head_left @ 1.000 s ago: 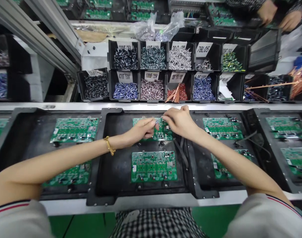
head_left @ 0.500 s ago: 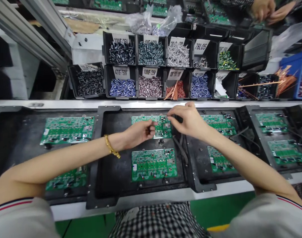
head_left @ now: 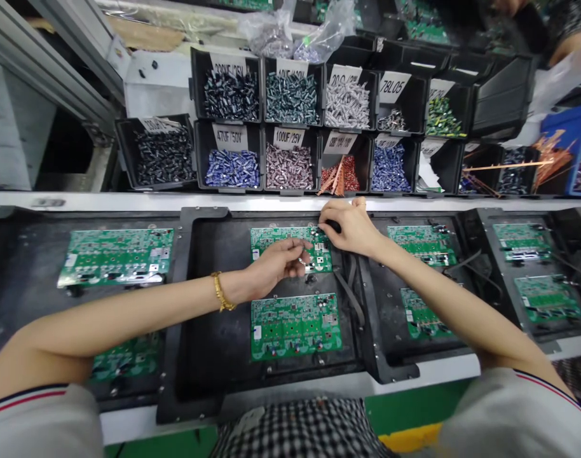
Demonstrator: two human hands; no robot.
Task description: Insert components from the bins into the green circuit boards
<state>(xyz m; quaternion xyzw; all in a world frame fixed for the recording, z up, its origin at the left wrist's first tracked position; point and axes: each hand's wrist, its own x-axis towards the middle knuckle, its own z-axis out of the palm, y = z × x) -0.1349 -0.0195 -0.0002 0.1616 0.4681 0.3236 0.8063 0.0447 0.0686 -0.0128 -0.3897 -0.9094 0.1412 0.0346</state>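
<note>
My left hand (head_left: 281,266) is curled over the lower middle of the upper green circuit board (head_left: 271,236). Its fingers close around small parts with thin silvery leads, whose exact kind is unclear. At that board's top right corner, beside small black capacitors, my right hand (head_left: 346,225) has thumb and forefinger pinched together. Whatever lies between those fingertips is too small to make out. A second circuit board (head_left: 295,326) lies flat below in the same black tray (head_left: 209,337), with several small components along its lower edge.
Behind the tray stand two rows of labelled black bins, including blue capacitors (head_left: 232,168), white resistors (head_left: 348,105) and red parts (head_left: 342,173). Neighbouring trays hold more boards (head_left: 119,254). A grey strap (head_left: 351,298) lies right of the boards. Another person's hand (head_left: 571,48) shows at top right.
My left hand has shifted slightly right and down, showing silvery leads at its fingers. My right hand remains at the board's top right corner. The other person's hands have moved, and the view has shifted slightly.
</note>
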